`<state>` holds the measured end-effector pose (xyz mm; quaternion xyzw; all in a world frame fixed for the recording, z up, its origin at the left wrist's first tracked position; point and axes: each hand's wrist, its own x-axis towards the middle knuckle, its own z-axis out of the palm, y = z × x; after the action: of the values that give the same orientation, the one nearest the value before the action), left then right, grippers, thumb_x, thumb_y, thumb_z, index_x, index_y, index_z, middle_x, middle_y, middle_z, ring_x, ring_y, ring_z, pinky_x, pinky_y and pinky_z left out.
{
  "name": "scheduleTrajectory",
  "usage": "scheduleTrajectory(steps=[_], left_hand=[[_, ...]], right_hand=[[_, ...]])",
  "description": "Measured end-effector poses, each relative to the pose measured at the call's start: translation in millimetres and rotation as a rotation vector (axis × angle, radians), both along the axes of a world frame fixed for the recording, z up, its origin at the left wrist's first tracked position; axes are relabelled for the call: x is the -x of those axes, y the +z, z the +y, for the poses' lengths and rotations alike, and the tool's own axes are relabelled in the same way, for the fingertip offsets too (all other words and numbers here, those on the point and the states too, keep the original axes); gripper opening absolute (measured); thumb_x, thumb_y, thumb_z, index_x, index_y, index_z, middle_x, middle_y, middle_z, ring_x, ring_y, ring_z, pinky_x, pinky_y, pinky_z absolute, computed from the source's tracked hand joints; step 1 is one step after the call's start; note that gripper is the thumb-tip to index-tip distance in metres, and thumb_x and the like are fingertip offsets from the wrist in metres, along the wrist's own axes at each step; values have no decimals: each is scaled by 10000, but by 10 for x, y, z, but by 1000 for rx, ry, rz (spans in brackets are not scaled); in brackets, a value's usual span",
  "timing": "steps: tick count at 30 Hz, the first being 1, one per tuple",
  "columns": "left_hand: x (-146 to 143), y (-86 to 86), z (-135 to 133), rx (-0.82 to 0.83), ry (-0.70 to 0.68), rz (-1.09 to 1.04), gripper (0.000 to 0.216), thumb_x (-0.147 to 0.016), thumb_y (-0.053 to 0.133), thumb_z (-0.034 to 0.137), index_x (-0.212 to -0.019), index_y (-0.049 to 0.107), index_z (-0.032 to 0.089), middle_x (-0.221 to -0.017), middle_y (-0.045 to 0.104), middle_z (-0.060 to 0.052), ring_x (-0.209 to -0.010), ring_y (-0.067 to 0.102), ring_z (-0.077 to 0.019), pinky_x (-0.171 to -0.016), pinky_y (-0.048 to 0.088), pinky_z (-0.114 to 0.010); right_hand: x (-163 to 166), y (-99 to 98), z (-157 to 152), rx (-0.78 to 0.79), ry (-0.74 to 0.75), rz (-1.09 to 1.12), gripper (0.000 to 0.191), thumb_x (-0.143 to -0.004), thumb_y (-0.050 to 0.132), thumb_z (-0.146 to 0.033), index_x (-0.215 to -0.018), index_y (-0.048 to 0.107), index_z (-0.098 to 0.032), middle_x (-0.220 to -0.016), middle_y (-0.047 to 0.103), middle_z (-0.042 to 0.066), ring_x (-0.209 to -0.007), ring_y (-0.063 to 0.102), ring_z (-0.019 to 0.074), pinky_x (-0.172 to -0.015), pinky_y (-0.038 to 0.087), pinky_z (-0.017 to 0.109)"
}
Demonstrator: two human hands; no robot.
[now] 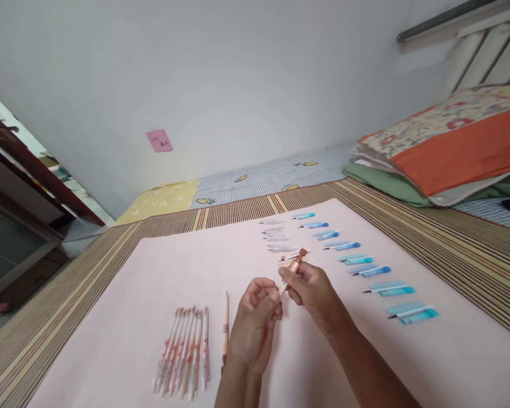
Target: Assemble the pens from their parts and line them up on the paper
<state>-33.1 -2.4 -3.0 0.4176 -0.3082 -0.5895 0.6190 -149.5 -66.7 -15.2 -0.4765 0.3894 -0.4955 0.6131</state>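
My right hand (317,289) grips a copper-brown pen barrel (296,263) with a blocky end, tilted up to the right. Just below it, my left hand (259,314) pinches a white pen part (283,289), which meets the lower end of the barrel; whether the two are joined I cannot tell. Beside my left wrist lies a single peach-coloured pen (226,323), partly covered by the hand. Right behind my hands, a white pen piece with a brown mark (289,258) lies on the pink sheet (123,317).
Several assembled pens (182,351) lie side by side at the left. On the right runs a slanting row of blue and turquoise pen parts (369,272), with pale pen parts (274,231) nearby. A striped mat (89,289) lies beneath; folded orange bedding (471,147) sits back right.
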Motion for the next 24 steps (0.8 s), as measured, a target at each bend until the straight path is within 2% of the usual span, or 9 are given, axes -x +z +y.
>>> scheduleTrajectory(steps=[5, 7, 9, 11, 14, 17, 21, 24], left_hand=[[91, -8, 43, 257, 267, -702, 81, -829, 668, 235, -898, 630, 220, -813, 557, -6, -755, 496, -147, -715, 395, -266], [137, -30, 46, 292, 303, -784, 92, -824, 676, 245, -899, 628, 225, -831, 562, -7, -766, 512, -150, -727, 412, -271], [162, -54, 33, 216, 331, -704, 201, -788, 724, 277, -947, 614, 222, -841, 574, -5, -775, 538, -150, -730, 431, -270], [163, -64, 16, 93, 290, -534, 287, -767, 749, 344, -968, 602, 202, -807, 591, -8, -715, 552, -140, -665, 434, -257], [140, -41, 8, -40, 41, -227, 337, -812, 674, 484, -859, 593, 160, -670, 588, -8, -495, 452, -83, -477, 306, -220], [113, -9, 19, -116, -118, -39, 403, -819, 644, 530, -830, 601, 129, -554, 533, 14, -403, 288, -38, -423, 144, -215], [88, -11, 24, -166, -120, 73, 373, -797, 686, 483, -786, 589, 123, -486, 340, 92, -424, 154, -29, -432, 75, -209], [69, -20, 16, -137, -105, 123, 369, -798, 703, 475, -785, 565, 133, -512, 291, 108, -442, 124, -27, -437, 82, -199]], right_hand=[[-24, -31, -18, -115, -41, -99, 458, -694, 782, -528, -606, 515, -167, -422, 413, -84, -339, 289, 20, -369, 165, 193], [-30, -34, -32, -168, -50, -176, 466, -685, 787, -537, -613, 517, -164, -437, 393, -93, -342, 272, 12, -367, 156, 185], [-27, -27, -44, -195, -71, -225, 477, -665, 803, -535, -610, 508, -164, -450, 392, -94, -346, 273, 9, -367, 153, 179], [-15, -18, -54, -201, -98, -240, 489, -656, 810, -535, -596, 494, -166, -454, 403, -90, -344, 281, 9, -366, 156, 180], [14, -17, -69, -174, -134, -219, 483, -671, 803, -533, -593, 500, -164, -466, 435, -74, -346, 303, 17, -364, 158, 188], [49, -23, -87, -137, -161, -203, 476, -685, 796, -532, -598, 508, -163, -492, 453, -66, -355, 299, 17, -365, 145, 196], [54, -5, -80, -79, -108, -173, 481, -689, 786, -543, -589, 506, -165, -507, 451, -64, -361, 287, 18, -373, 129, 208], [28, 29, -41, -77, -25, -153, 454, -695, 778, -545, -636, 552, -156, -504, 440, -73, -370, 262, 14, -387, 122, 204]])
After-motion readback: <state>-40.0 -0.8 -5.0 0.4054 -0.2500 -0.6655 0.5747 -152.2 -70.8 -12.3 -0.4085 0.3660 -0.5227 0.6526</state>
